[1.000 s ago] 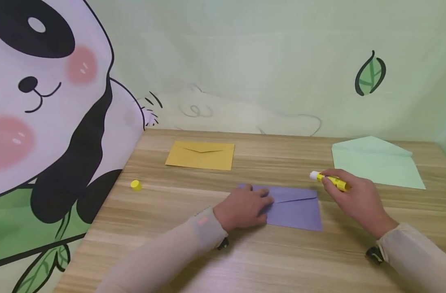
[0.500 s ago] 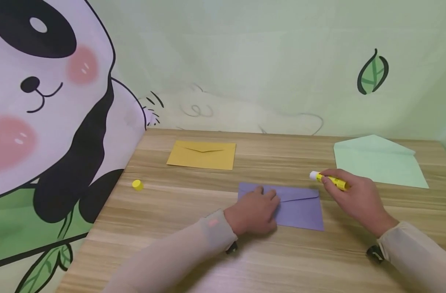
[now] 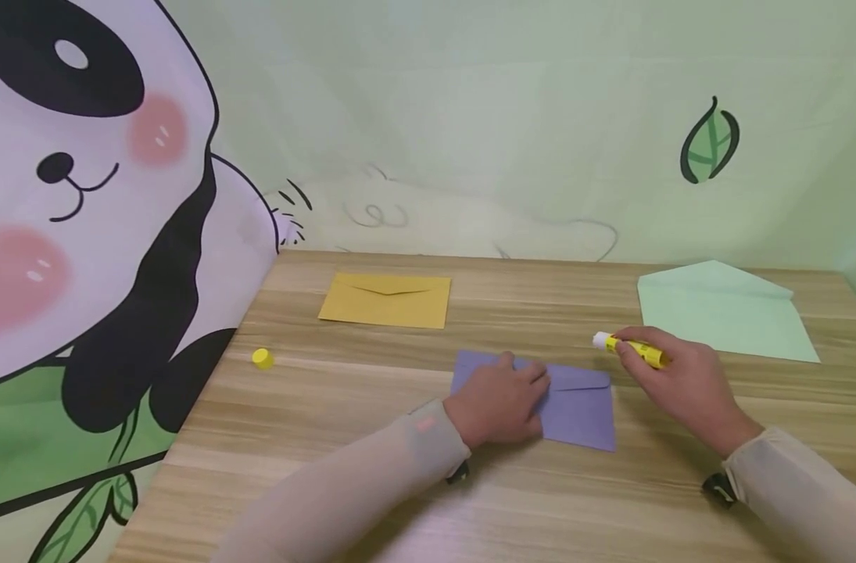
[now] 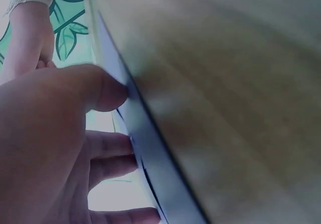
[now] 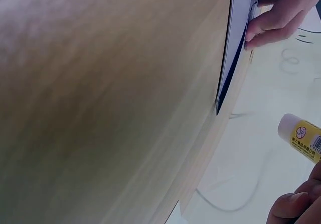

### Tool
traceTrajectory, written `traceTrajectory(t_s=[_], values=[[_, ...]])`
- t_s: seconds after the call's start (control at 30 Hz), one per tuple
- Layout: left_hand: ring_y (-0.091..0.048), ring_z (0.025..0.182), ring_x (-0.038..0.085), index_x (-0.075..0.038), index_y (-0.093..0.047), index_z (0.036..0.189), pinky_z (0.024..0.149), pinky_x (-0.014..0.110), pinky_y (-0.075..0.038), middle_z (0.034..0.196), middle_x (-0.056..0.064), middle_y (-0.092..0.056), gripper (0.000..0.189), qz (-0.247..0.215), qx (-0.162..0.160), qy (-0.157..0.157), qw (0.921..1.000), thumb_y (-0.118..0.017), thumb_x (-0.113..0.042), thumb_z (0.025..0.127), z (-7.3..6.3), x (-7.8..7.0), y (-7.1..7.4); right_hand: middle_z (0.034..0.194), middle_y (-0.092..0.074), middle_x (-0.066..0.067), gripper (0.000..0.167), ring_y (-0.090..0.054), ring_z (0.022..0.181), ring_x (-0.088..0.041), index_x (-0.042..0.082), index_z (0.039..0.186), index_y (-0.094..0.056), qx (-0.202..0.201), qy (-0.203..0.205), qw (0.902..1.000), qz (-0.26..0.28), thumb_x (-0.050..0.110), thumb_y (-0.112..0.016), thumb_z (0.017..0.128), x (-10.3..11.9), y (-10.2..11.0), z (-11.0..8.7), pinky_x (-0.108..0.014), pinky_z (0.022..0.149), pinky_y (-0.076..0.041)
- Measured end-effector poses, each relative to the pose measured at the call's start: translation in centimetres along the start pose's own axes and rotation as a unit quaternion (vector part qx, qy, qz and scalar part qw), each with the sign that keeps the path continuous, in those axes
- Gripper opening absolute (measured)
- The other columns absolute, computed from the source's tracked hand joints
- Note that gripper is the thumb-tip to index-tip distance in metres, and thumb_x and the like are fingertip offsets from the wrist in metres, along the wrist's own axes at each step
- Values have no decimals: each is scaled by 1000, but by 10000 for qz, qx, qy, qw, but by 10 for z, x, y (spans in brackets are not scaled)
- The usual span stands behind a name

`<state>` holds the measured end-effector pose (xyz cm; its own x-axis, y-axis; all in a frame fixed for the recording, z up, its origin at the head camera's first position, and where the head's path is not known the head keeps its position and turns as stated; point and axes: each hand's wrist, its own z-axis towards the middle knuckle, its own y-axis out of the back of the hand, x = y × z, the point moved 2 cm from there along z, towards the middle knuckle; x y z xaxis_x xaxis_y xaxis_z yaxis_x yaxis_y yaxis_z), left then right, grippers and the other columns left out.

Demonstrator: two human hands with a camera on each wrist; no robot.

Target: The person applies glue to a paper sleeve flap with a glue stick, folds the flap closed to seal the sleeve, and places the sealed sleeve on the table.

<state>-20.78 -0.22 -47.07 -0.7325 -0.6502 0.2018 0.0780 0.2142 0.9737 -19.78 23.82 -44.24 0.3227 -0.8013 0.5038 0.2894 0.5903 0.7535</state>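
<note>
On the table a purple envelope (image 3: pixel 578 414) lies with its flap folded down. My left hand (image 3: pixel 498 399) rests on its left and middle part, fingertips on the flap and covering some of it. In the left wrist view the thumb (image 4: pixel 108 88) touches the envelope's near edge (image 4: pixel 165 174), with the fingers spread over the flap. To the right, my right hand (image 3: pixel 688 383) holds an uncapped yellow glue stick (image 3: pixel 642 352) above the table, its white end pointing left. The right wrist view shows the same glue stick (image 5: pixel 306 137) apart from the envelope (image 5: pixel 234 43).
A yellow cap (image 3: pixel 262 358) stands near the table's left edge. At the back left lies a yellow envelope (image 3: pixel 385 305) with its flap down. A pale green envelope (image 3: pixel 726 317) with its flap raised lies at the back right. A panda-printed backdrop (image 3: pixel 428 133) borders the table.
My left hand has slid right along the purple envelope's flap. The envelope has turned slightly, its right end nearer to me. My right hand with the glue stick has stayed nearly still.
</note>
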Motion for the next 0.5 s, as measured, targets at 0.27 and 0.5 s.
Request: traceTrajectory(t_s=[0.27,0.5], values=[[-53,99,23,-38,-39,154,47,30,-41,144,-10,-52,66,-296,340,167,9988,-54,-49,90,6,-6,6,52,-44,9,19,-31,47,-8,21,109,-76,-58,-111,9999,78,28,-73,91,0,2,-2,-27,44,-29],[-54,103,20,-42,-37,154,51,32,-47,145,-13,-49,63,30,543,345,9979,-52,-51,94,11,-11,8,52,-41,7,19,-32,47,-9,21,109,-75,1,-188,9998,32,30,-73,91,-1,2,-1,-27,44,-29]])
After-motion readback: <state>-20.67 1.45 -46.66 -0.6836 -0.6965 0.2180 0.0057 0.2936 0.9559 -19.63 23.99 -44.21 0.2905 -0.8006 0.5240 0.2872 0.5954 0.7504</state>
